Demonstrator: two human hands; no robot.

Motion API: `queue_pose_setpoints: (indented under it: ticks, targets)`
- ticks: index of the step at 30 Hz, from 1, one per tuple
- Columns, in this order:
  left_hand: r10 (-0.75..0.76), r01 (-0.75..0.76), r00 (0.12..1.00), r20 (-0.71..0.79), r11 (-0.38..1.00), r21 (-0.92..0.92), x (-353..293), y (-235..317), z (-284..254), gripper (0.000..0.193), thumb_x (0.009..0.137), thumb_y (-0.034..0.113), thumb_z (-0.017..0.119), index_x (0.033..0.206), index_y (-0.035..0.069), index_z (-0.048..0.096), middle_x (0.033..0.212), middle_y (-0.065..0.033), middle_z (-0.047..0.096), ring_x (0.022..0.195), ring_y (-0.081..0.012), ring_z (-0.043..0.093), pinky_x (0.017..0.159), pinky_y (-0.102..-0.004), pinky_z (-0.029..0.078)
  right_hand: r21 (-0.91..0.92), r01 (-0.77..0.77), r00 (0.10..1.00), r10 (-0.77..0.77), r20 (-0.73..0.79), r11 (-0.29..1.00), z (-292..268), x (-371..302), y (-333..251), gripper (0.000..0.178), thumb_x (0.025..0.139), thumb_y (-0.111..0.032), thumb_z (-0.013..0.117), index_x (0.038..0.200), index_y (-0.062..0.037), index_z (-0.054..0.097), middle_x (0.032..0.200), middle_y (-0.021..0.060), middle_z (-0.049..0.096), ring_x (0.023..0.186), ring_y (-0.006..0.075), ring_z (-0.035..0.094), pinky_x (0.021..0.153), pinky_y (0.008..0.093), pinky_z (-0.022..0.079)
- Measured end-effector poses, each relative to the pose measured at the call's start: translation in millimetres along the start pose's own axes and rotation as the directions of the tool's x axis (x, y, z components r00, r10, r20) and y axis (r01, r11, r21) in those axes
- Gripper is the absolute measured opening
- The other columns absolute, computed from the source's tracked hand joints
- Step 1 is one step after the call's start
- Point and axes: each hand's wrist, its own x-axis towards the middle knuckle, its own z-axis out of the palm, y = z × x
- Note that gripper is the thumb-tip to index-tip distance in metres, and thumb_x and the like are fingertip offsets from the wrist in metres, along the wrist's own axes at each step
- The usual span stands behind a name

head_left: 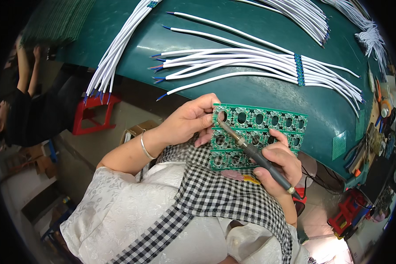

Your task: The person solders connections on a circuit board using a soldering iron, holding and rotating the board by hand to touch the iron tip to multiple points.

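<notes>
Over my lap is a green circuit board panel (268,115) with rows of round cutouts ringed by small parts. My left hand (196,116) pinches its upper left edge between thumb and fingers. A soldering iron (259,156) with a dark handle and metal shaft lies in the grip of my right hand (282,163). Its tip points at the upper left cutout, close to my left thumb; whether it touches the board I cannot tell. Some right fingers lie along the panel's right side, partly hidden behind the handle.
White cables (251,66) with blue ends lie bundled on the green table (149,44), a circuit strip across them. More cable bundles (114,61) lie at left and far right. Tools (378,92) and a tape roll (386,108) line the right edge. Another person (35,105) sits at left near a red stool (97,114).
</notes>
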Motion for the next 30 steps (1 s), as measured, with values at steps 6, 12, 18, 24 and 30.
queue_pose_setpoints:
  ticks: [6, 12, 18, 24, 30]
  targets:
    - [0.054, -0.053, 0.998, -0.023, 0.998, 0.03, -3, -8, -7, 0.022, 0.103, 0.025, 0.054, 0.107, 0.005, 0.048, 0.094, -0.0038, 0.055, 0.055, -0.0044, 0.053, 0.043, -0.0171, 0.044, -0.005, 0.016, 1.0, -0.016, 0.02, 1.0, 0, 0, 0, 0.037, 0.07, -0.017, 0.088, 0.099, -0.0035, 0.069, 0.079, 0.0091, 0.071, 0.072, 0.0237, 0.068, 0.1, 0.0551, 0.044]
    - [0.038, -0.034, 0.998, -0.044, 0.997, 0.07, -2, 6, -3, 0.011, 0.103, 0.012, 0.05, 0.109, 0.004, 0.047, 0.084, -0.0024, 0.054, 0.057, -0.0041, 0.053, 0.045, -0.0173, 0.042, -0.016, 0.028, 1.0, -0.028, 0.009, 0.999, -1, -1, 2, 0.037, 0.072, -0.02, 0.087, 0.1, -0.0034, 0.069, 0.077, 0.009, 0.069, 0.071, 0.0235, 0.067, 0.1, 0.0552, 0.045]
    - [0.076, -0.047, 0.943, -0.324, 0.994, 0.094, -4, 22, 6, 0.037, 0.089, -0.005, 0.06, 0.121, 0.004, 0.045, 0.098, -0.0073, 0.063, 0.069, -0.0087, 0.062, 0.052, -0.0184, 0.051, 0.147, 0.075, 0.99, -0.055, -0.131, 0.986, 3, -7, 8, 0.037, 0.077, -0.025, 0.084, 0.102, -0.0022, 0.069, 0.075, 0.0097, 0.068, 0.071, 0.0232, 0.066, 0.099, 0.0561, 0.044]
    - [0.089, -0.071, 0.946, -0.312, 0.995, 0.068, -7, 18, 1, 0.047, 0.084, -0.008, 0.066, 0.124, 0.004, 0.045, 0.094, -0.0066, 0.066, 0.077, -0.0108, 0.067, 0.059, -0.0198, 0.056, 0.075, 0.059, 0.996, -0.054, -0.068, 0.995, 1, -5, 8, 0.035, 0.075, -0.021, 0.084, 0.101, -0.002, 0.069, 0.077, 0.0104, 0.068, 0.071, 0.0236, 0.066, 0.099, 0.0552, 0.045]
    - [0.087, -0.079, 0.95, -0.298, 0.996, 0.039, -6, 16, 1, 0.053, 0.083, -0.009, 0.069, 0.127, 0.004, 0.043, 0.094, -0.0071, 0.066, 0.077, -0.0107, 0.067, 0.063, -0.0215, 0.058, 0.037, 0.057, 0.998, -0.056, -0.041, 0.998, 1, -4, 6, 0.035, 0.075, -0.021, 0.085, 0.099, -0.0028, 0.069, 0.078, 0.0095, 0.069, 0.071, 0.0237, 0.066, 0.098, 0.0546, 0.045]
